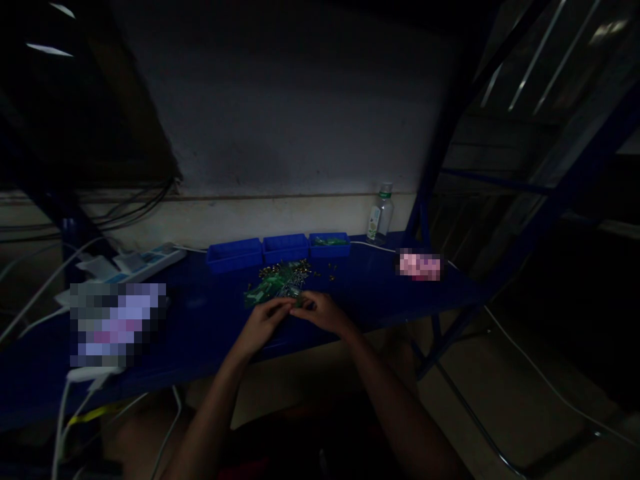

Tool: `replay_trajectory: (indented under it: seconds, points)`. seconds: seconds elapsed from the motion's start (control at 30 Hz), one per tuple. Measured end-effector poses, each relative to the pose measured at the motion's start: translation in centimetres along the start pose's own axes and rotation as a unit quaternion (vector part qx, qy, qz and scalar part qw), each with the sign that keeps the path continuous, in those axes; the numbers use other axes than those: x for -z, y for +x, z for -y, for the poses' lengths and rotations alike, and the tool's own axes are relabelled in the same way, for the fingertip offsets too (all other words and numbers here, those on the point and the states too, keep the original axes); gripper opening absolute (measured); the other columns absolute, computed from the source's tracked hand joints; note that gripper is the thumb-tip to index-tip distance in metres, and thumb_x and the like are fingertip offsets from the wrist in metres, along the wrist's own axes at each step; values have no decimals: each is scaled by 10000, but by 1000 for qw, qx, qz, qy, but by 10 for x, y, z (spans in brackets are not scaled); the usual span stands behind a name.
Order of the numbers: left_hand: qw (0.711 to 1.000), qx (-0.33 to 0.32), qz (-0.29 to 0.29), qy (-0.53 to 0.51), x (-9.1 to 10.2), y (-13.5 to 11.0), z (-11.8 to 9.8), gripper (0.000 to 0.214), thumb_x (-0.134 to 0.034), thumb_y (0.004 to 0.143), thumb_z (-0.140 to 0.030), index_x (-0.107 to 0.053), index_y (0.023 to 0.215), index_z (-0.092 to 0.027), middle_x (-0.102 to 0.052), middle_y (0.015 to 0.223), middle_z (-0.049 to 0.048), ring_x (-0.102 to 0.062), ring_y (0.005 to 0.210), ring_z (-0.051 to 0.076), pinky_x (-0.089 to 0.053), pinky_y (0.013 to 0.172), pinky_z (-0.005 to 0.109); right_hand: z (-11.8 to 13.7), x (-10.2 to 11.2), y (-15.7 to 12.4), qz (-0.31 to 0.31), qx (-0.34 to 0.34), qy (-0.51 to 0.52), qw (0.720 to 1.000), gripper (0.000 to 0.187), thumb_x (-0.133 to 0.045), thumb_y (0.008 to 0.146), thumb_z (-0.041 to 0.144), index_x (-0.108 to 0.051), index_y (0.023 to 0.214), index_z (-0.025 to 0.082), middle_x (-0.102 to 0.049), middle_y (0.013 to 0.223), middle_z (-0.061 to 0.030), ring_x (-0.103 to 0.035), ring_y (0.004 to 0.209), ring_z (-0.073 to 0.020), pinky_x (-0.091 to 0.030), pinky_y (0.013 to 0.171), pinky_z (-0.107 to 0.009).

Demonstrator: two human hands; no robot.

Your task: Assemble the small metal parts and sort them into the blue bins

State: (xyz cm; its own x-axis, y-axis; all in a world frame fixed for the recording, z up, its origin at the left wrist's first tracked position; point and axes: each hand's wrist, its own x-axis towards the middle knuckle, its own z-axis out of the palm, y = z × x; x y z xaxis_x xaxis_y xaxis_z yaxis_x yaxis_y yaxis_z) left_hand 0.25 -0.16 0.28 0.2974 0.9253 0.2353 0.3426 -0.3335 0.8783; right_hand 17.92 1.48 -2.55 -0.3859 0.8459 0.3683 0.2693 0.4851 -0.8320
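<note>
My left hand [263, 322] and my right hand [323, 311] meet over the front part of the blue table, both with fingers pinched together. Between their fingertips is a small green see-through plastic bag [299, 301], partly covered by the fingers; its contents cannot be made out. Just beyond and to the left lies a heap of similar green plastic bags [267, 285]. Silver screw-like metal pieces [299, 273] lie against that heap. Small brass-coloured parts [270, 271] are piled behind it, and several more are scattered to the right.
Three blue bins [235, 255] line the wall side; the right one [330, 247] holds green pieces. A clear bottle [381, 217] and a blurred pink item [420, 265] stand right. Left are a power strip [150, 262], cables and a blurred pale object [117, 325]. Light is dim.
</note>
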Motion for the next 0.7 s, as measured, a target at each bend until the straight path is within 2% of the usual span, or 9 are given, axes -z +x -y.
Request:
replay_trajectory:
  seconds: [0.07, 0.17, 0.23, 0.37, 0.5, 0.57, 0.63, 0.7]
  points:
    - [1000, 4, -25, -6, 0, 1, 3, 333, -549, 752, -423, -641, 947, -170, -655, 958, 61, -576, 900, 211, -427, 795, 296, -3, 0, 0, -17, -13, -6, 1000, 250, -532, 789, 364, -612, 912, 161, -626, 788, -3, -561, 709, -121, -400, 627, -209]
    - [997, 30, -68, -30, -1, 3, 7, 419, -578, 728, -414, -574, 1067, -168, -636, 946, 54, -583, 778, 176, -438, 666, 257, -9, -1, 0, -33, -22, -3, 999, 245, -490, 813, 349, -606, 883, 145, -614, 755, 0, -539, 672, -111, -385, 609, -204]
    - [997, 38, -59, -29, -1, 3, 8, 393, -592, 713, -417, -593, 1009, -158, -632, 843, 35, -565, 693, 159, -421, 605, 238, -12, -1, 0, -21, -18, 11, 1000, 231, -481, 817, 340, -595, 848, 142, -599, 724, 7, -527, 650, -103, -378, 599, -198]
    - [998, 42, -35, -11, 0, 0, 5, 301, -576, 715, -453, -618, 757, -158, -563, 617, -13, -486, 545, 126, -357, 496, 211, -9, 0, 1, -20, -12, 20, 1000, 201, -477, 819, 320, -581, 875, 158, -570, 692, 16, -508, 630, -101, -369, 580, -196]
    - [997, 53, -60, -5, 1, 0, 4, 295, -597, 695, -454, -631, 733, -163, -554, 576, -26, -450, 493, 113, -311, 453, 206, -5, 1, 2, -87, 13, -42, 995, 174, -519, 794, 310, -608, 766, 163, -552, 733, -10, -489, 692, -116, -372, 634, -214]
    - [995, 63, -76, -7, 1, 0, 7, 308, -606, 686, -456, -654, 771, -163, -575, 589, -20, -459, 491, 117, -308, 450, 211, -5, 2, 3, -91, 1, -38, 995, 204, -506, 801, 318, -619, 738, 161, -537, 684, -4, -474, 656, -114, -371, 619, -217]
    - [994, 72, -81, -20, 1, 1, 9, 333, -602, 690, -457, -669, 825, -160, -600, 610, -10, -479, 499, 124, -320, 458, 215, -5, 3, 3, -68, -20, 8, 997, 234, -460, 823, 315, -636, 830, 160, -540, 638, 9, -476, 609, -107, -375, 589, -211]
    - [994, 76, -77, -33, 2, 1, 11, 354, -588, 705, -447, -675, 886, -156, -632, 651, 7, -506, 526, 134, -342, 476, 219, -5, 4, 4, -45, -36, 72, 996, 280, -414, 837, 295, -627, 960, 160, -586, 682, 1, -515, 629, -107, -389, 581, -203]
